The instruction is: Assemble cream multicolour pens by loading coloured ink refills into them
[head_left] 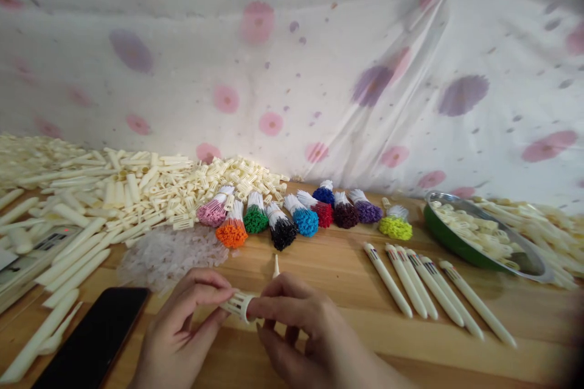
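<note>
My left hand (182, 328) pinches a cream slotted pen sleeve (238, 306) between thumb and fingertips. The sleeve lies on its side above the table, with its round open end towards my right hand (301, 322). Dark bits show through its slots. My right index fingertip is at that open end, and the other fingers are curled underneath; what they hold, if anything, is hidden. A thin cream pointed piece (276, 265) shows just beyond my right knuckles. Behind the hands stand bundles of coloured pen refills, among them black (281, 232), orange (232, 232) and light blue (305, 221).
Clear plastic bits (168, 258) lie left of centre before a heap of cream pen parts (137, 188). A black phone (93, 337) lies front left. Several multicolour pens (387, 279) lie in a row at right, near a green-sided metal bowl (460, 255) of cream rings.
</note>
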`<control>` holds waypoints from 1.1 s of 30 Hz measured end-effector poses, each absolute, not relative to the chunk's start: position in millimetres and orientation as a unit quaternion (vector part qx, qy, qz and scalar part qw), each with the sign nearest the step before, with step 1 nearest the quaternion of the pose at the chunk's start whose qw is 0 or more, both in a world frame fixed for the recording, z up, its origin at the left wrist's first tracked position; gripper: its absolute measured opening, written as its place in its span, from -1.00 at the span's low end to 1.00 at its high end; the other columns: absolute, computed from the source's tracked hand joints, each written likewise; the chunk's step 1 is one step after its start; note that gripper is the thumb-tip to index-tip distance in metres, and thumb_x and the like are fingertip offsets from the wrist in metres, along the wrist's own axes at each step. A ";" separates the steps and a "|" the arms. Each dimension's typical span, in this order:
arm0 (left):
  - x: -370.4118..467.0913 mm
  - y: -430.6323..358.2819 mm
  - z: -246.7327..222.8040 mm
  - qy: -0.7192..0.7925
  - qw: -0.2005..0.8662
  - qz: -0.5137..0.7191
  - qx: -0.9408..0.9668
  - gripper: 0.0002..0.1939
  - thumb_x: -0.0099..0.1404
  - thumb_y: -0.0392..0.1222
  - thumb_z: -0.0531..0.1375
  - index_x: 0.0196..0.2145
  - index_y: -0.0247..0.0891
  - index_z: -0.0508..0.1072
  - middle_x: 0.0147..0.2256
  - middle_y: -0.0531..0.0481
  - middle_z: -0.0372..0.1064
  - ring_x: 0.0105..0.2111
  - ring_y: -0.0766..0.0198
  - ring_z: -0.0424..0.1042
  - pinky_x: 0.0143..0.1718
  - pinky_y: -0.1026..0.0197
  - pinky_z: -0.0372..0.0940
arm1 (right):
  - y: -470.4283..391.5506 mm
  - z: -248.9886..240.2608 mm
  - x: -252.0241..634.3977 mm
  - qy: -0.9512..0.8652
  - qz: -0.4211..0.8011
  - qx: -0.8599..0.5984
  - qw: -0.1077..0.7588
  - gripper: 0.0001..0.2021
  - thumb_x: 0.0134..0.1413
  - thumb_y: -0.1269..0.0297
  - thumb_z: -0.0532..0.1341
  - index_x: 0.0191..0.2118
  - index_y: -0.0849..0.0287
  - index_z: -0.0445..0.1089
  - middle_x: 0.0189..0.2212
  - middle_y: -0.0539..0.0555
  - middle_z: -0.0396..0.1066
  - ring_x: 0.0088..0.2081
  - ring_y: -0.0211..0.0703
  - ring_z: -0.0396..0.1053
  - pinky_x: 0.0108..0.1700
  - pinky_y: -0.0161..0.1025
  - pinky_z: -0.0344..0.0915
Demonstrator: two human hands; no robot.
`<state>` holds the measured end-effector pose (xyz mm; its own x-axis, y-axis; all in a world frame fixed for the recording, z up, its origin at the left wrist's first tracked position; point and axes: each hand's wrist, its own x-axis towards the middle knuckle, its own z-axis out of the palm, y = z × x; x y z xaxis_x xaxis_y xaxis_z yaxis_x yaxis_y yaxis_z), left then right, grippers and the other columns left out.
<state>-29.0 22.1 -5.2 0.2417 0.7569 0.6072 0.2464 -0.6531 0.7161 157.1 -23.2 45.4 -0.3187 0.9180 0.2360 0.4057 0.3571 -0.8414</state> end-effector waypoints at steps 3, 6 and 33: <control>-27.6 22.3 -3.9 0.337 0.283 0.526 0.728 -0.68 0.07 -0.52 0.16 -0.37 -0.07 0.45 -0.34 0.12 0.39 -0.29 0.34 0.43 -0.26 0.40 0.38 | -22.2 50.2 157.6 -0.773 0.287 -0.433 0.363 -0.64 -0.07 0.58 0.07 -0.18 0.17 0.46 -0.31 0.09 0.35 -0.45 -0.33 0.33 -0.50 -0.43 0.25; -25.7 22.4 -2.2 0.361 0.316 0.525 0.704 -0.72 0.04 -0.48 0.20 -0.41 -0.08 0.49 -0.36 0.12 0.44 -0.31 0.35 0.46 -0.28 0.43 0.39 | -20.2 52.0 160.6 -0.817 0.216 -0.422 0.328 -0.66 -0.03 0.56 0.04 -0.17 0.19 0.44 -0.27 0.13 0.39 -0.37 -0.25 0.38 -0.36 -0.34 0.31; -20.1 19.9 21.1 0.489 0.630 0.337 0.501 -0.78 -0.04 -0.22 0.33 -0.35 -0.08 0.60 -0.29 0.05 0.60 -0.20 0.10 0.52 -0.16 0.20 0.36 | -10.2 48.8 177.2 -0.747 0.326 -0.491 0.308 -0.74 0.05 0.44 0.15 -0.10 0.19 0.37 -0.25 0.07 0.39 -0.42 -0.34 0.33 -0.43 -0.41 0.28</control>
<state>-20.1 19.9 21.1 0.2944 0.9144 -0.2779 0.0651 0.2709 0.9604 177.2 -10.2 48.8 -0.3266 0.9346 0.1406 0.5329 0.3049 -0.7893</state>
